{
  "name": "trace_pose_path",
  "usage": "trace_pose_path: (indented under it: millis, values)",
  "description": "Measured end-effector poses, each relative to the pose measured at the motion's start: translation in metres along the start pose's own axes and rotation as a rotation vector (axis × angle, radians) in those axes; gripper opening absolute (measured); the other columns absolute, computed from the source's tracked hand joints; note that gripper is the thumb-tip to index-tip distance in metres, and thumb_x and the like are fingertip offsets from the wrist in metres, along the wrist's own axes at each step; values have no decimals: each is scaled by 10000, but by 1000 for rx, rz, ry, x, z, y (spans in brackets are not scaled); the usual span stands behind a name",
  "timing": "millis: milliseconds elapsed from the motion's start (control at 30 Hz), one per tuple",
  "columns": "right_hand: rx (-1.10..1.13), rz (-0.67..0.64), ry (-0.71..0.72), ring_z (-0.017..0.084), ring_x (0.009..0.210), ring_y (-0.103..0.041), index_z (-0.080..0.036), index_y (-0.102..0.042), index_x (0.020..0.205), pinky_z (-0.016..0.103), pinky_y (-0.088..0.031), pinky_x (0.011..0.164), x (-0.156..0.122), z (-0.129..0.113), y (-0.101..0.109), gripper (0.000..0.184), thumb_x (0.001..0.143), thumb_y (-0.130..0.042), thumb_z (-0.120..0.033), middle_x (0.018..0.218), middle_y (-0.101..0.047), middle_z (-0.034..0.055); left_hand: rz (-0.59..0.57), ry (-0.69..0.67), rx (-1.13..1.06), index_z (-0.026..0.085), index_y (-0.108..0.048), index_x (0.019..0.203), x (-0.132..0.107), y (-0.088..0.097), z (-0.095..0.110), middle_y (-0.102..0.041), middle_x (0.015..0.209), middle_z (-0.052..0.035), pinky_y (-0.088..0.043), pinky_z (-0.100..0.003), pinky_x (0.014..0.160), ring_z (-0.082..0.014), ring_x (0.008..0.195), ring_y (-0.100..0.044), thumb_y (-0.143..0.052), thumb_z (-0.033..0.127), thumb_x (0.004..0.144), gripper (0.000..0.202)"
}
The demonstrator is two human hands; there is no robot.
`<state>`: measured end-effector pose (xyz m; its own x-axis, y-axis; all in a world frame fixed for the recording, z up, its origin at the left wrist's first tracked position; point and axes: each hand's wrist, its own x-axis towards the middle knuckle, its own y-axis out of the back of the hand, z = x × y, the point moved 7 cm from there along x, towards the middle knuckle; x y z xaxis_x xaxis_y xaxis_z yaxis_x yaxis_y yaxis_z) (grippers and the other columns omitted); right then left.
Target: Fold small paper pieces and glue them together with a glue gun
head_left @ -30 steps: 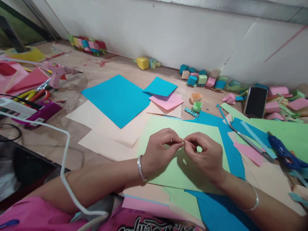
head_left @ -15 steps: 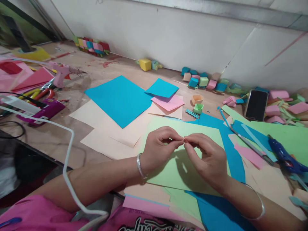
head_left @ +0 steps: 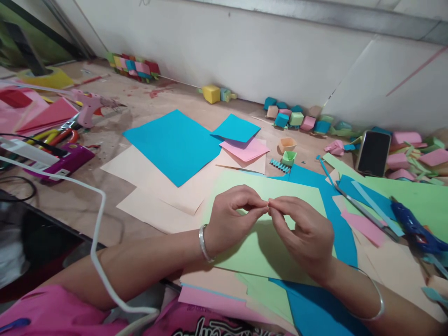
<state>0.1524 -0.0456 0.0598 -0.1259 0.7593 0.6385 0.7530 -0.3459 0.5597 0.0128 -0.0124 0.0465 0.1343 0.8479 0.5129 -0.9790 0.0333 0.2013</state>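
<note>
Above a light green sheet of paper (head_left: 280, 182), my left hand (head_left: 238, 219) and my right hand (head_left: 304, 233) meet fingertip to fingertip. Thumb and forefinger of each are pinched together. Whatever lies between the tips is tiny and mostly hidden, so I cannot name it. Beyond the fingers stand a small green paper cup (head_left: 289, 158) and a peach paper cup (head_left: 287, 145). Beside them lies a blue zigzag paper strip (head_left: 279, 165). A large blue sheet (head_left: 175, 147) rests on peach paper to the left of my hands.
A pink glue gun (head_left: 87, 106) and a purple tool (head_left: 66, 161) lie left, with a white cord (head_left: 100, 224) crossing my left arm. Right are a phone (head_left: 373, 154), scissors (head_left: 364, 210) and a blue glue gun (head_left: 416, 228). Small paper boxes (head_left: 296, 117) line the wall.
My hands stay pinched together in nearly the same place. My right hand has shifted very slightly to the right and down. The items on the table have not moved.
</note>
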Motion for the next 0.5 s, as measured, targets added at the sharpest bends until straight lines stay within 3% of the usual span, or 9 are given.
trace_pose_path:
  millis: [233,500]
  values:
    - [144,-35,-91,165,871,-674,-200,-708,1041,299,-566,758,-6,0,-3,259,867,-569,-69,956,-712,71,8,32,15,195,-708,695,1,3,-1,-697,703,-27,-570,-276,646,-138,679,-656,-749,158,755,81]
    - [392,-66,-216,152,915,-645,-287,-680,1168,299,-546,781,-13,9,-10,387,869,-583,-61,1021,-665,46,16,-26,7,178,-717,713,3,6,2,-694,712,-39,-559,-262,632,-140,687,-654,-729,98,754,91]
